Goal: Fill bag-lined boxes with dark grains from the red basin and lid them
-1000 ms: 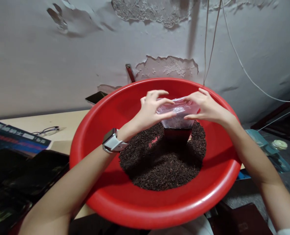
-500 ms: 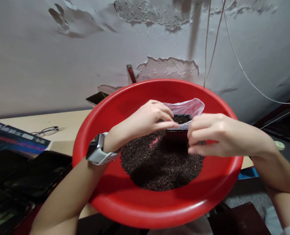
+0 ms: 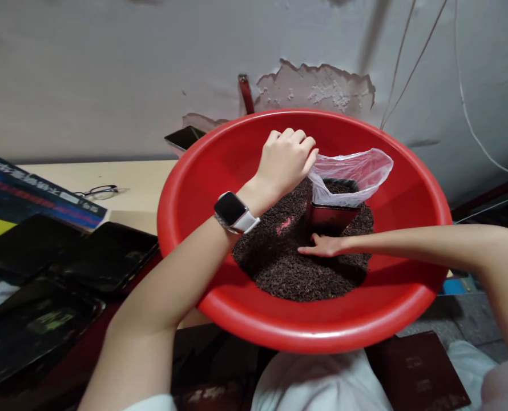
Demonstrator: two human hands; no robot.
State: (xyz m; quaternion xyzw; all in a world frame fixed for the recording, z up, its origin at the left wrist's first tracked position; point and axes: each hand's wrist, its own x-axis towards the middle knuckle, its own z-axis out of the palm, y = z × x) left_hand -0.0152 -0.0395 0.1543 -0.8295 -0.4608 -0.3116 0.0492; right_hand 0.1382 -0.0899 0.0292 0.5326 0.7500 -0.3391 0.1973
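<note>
Right hand (image 3: pixel 322 246) has let go of the bag (image 3: pixel 351 176) and lies flat, fingers spread, on the grains (image 3: pixel 297 268) in the basin (image 3: pixel 305 334); left hand (image 3: pixel 286 160) alone pinches the bag's rim over the box (image 3: pixel 331 217)

A modest room in a home, used as a makeshift work corner: the grey wall (image 3: pixel 108 68) at twelve o'clock has peeling, blistered plaster, with loose cables (image 3: pixel 412 63) hanging at one o'clock. A pale desk (image 3: pixel 138 185) at ten o'clock carries spectacles (image 3: pixel 96 190), a printed box (image 3: pixel 35 191) and dark tablets (image 3: pixel 104 254) at nine o'clock, beside a big red household basin (image 3: pixel 305 331)
</note>
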